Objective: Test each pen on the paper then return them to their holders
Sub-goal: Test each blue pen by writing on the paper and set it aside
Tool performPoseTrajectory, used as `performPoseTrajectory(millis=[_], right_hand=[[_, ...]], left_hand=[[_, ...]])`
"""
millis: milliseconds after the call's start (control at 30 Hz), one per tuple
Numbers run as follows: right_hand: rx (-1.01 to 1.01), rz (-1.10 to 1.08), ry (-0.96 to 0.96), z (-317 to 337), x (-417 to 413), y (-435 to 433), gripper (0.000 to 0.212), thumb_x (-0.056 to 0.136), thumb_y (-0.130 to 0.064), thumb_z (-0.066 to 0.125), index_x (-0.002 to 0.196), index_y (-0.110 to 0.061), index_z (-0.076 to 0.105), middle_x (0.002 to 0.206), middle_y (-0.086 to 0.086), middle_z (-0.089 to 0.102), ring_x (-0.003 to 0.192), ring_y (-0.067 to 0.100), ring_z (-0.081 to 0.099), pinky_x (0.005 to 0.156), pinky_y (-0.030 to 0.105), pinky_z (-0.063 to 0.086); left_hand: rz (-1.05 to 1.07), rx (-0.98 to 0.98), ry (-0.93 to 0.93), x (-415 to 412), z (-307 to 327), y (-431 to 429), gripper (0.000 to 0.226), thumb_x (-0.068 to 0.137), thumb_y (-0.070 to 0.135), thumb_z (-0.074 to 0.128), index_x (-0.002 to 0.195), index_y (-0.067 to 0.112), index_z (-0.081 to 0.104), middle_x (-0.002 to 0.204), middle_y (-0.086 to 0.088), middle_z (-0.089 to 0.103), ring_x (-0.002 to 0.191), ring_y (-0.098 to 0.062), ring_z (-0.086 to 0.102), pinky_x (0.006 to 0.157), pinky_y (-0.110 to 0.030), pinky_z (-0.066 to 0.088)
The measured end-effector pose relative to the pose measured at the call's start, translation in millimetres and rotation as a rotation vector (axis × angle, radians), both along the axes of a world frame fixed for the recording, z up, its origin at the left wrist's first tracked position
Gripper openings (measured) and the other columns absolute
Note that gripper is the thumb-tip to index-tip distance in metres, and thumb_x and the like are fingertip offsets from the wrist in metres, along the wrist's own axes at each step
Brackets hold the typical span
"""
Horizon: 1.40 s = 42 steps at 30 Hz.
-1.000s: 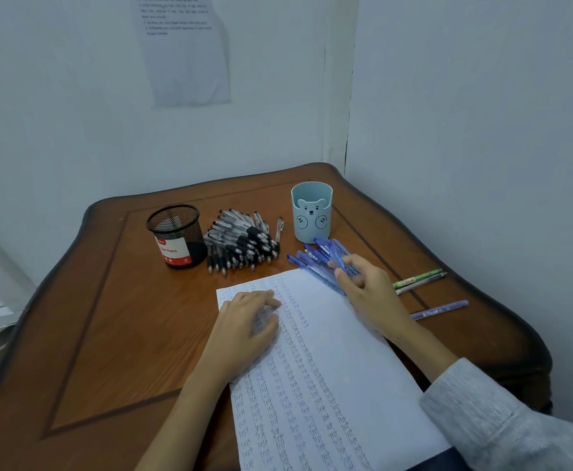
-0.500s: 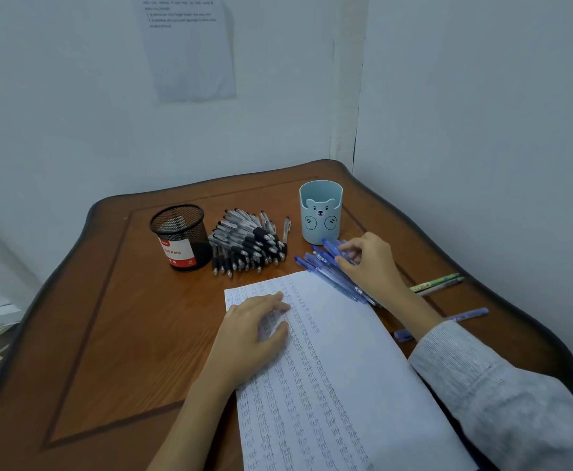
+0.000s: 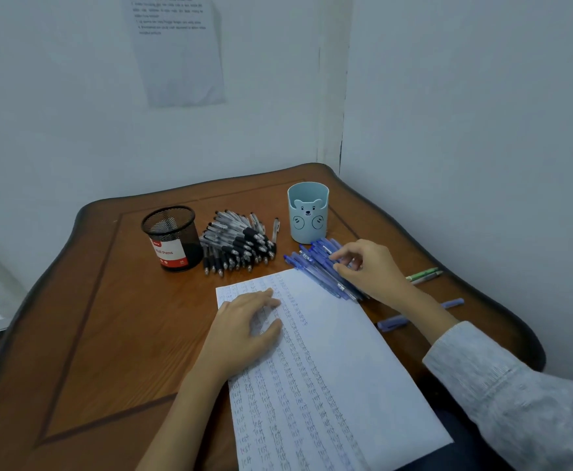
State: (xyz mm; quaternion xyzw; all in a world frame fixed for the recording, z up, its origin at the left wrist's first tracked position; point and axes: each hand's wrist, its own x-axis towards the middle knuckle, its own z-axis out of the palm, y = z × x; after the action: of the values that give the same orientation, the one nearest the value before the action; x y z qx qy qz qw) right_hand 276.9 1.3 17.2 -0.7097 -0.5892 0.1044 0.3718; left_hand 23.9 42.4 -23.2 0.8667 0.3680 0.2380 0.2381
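Low in the frame, paper filled with columns of "test". Pinned at centre by left hand, fingers spread flat, grasping nothing; keep that weight on so the sheet cannot slide. Just right of centre, right hand curled onto the blue pens, fingertips touching the pile; whether one pen is pinched, cannot tell. Best to single out one barrel and lift it clear without scattering the rest. Farther up, blue bear holder empty, black pens heaped beside the mesh holder.
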Motion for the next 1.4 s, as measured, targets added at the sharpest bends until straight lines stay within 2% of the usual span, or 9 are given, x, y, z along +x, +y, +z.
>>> performPoseTrajectory(millis=[233, 367, 533, 633, 867, 1067, 1200, 1300, 1400], right_hand=[[-0.200, 0.139, -0.015, 20.5, 16.6, -48.0, 0.011, 0.088, -0.018, 0.068, 0.097, -0.020, 0.074, 0.089, -0.007, 0.066, 0.079, 0.011, 0.058, 0.059, 0.009, 0.045], [-0.329, 0.196, -0.029, 29.2, 25.3, -77.4, 0.021, 0.087, -0.004, 0.062, 0.100, -0.016, 0.072, 0.100, -0.007, 0.061, 0.095, 0.011, 0.059, 0.078, 0.021, 0.054], [-0.381, 0.199, -0.212, 21.3, 30.2, -100.8, 0.028, 0.087, -0.005, 0.063, 0.111, -0.014, 0.071, 0.102, -0.005, 0.058, 0.099, 0.014, 0.059, 0.080, 0.021, 0.047], [-0.320, 0.175, -0.256, 15.5, 30.2, -105.0, 0.023, 0.089, -0.011, 0.065, 0.111, -0.012, 0.072, 0.106, 0.004, 0.064, 0.097, 0.014, 0.058, 0.081, 0.020, 0.046], [-0.113, 0.242, -0.116, -3.7, 13.6, -90.6, 0.013, 0.086, -0.019, 0.071, 0.099, -0.021, 0.069, 0.094, -0.006, 0.066, 0.084, 0.006, 0.059, 0.072, 0.022, 0.050], [-0.020, 0.301, -0.016, -6.8, -21.6, -65.3, 0.011, 0.089, -0.016, 0.067, 0.100, -0.017, 0.064, 0.079, -0.013, 0.054, 0.071, -0.005, 0.050, 0.063, 0.012, 0.037], [-0.073, 0.347, -0.002, -10.6, -43.6, -48.9, 0.018, 0.093, -0.023, 0.063, 0.108, -0.017, 0.069, 0.075, -0.007, 0.066, 0.064, -0.002, 0.054, 0.066, 0.018, 0.041], [-0.048, 0.346, -0.029, -11.9, -57.6, -40.8, 0.028, 0.093, -0.026, 0.062, 0.113, -0.009, 0.070, 0.078, -0.006, 0.067, 0.067, 0.000, 0.059, 0.072, 0.022, 0.048], [-0.048, 0.312, -0.022, -15.5, -65.5, -35.6, 0.029, 0.092, -0.036, 0.061, 0.108, -0.013, 0.070, 0.073, -0.013, 0.061, 0.066, 0.001, 0.055, 0.067, 0.028, 0.046]], left_hand=[[-0.036, 0.009, 0.070, -2.7, -3.0, -1.9, 0.064, 0.079, 0.066, 0.033, 0.132, 0.035, 0.051, 0.148, 0.015, 0.038, 0.137, -0.002, 0.032, 0.112, -0.045, 0.028], [-0.036, 0.004, 0.083, -2.9, -4.9, -0.9, 0.066, 0.080, 0.066, 0.032, 0.135, 0.033, 0.049, 0.150, 0.014, 0.036, 0.138, -0.003, 0.030, 0.112, -0.047, 0.030], [-0.040, 0.006, 0.084, -2.7, -5.1, -2.6, 0.068, 0.079, 0.066, 0.032, 0.136, 0.032, 0.048, 0.150, 0.013, 0.035, 0.139, -0.004, 0.029, 0.112, -0.047, 0.030], [-0.038, 0.029, 0.094, -1.8, -4.6, -3.7, 0.068, 0.078, 0.067, 0.031, 0.135, 0.033, 0.049, 0.149, 0.012, 0.037, 0.137, -0.006, 0.032, 0.112, -0.046, 0.030], [-0.044, 0.108, 0.053, -1.8, 0.1, -9.9, 0.065, 0.081, 0.065, 0.033, 0.132, 0.029, 0.051, 0.139, 0.013, 0.049, 0.126, -0.006, 0.042, 0.106, -0.037, 0.035], [-0.029, 0.131, -0.025, -1.6, 2.1, -13.1, 0.056, 0.082, 0.068, 0.042, 0.123, 0.034, 0.056, 0.126, 0.022, 0.054, 0.119, 0.004, 0.044, 0.101, -0.029, 0.034], [-0.034, 0.131, -0.087, -1.8, 3.3, -13.7, 0.050, 0.087, 0.067, 0.038, 0.119, 0.034, 0.060, 0.119, 0.023, 0.058, 0.113, 0.005, 0.047, 0.096, -0.026, 0.038], [-0.060, 0.129, -0.109, -2.1, 3.5, -12.2, 0.044, 0.091, 0.062, 0.035, 0.115, 0.035, 0.060, 0.115, 0.025, 0.058, 0.111, 0.005, 0.048, 0.094, -0.025, 0.038], [-0.054, 0.127, -0.148, -1.5, 3.5, -11.5, 0.039, 0.091, 0.059, 0.037, 0.113, 0.035, 0.060, 0.111, 0.027, 0.057, 0.109, 0.005, 0.049, 0.091, -0.020, 0.037]])
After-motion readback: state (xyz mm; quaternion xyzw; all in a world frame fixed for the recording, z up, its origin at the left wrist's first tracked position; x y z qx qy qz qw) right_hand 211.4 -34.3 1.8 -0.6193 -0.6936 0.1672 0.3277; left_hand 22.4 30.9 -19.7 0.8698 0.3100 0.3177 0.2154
